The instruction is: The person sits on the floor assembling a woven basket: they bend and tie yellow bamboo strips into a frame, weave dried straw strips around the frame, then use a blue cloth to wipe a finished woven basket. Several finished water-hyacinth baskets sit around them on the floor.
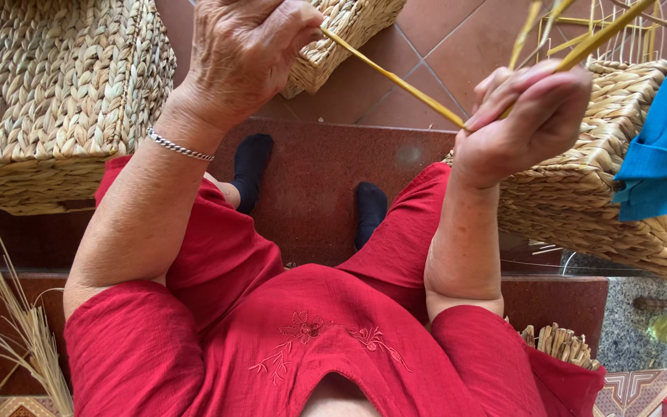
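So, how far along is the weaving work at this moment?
Done: a finished woven straw basket stands at the left. In hand: the left hand and right hand stretch a yellow flat reed strip between them. Left: the unfinished woven basket at the right has bare yellow upright strands above its woven wall.

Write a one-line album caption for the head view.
Left hand and right hand stretch a yellow reed strand between them, woven baskets alongside.
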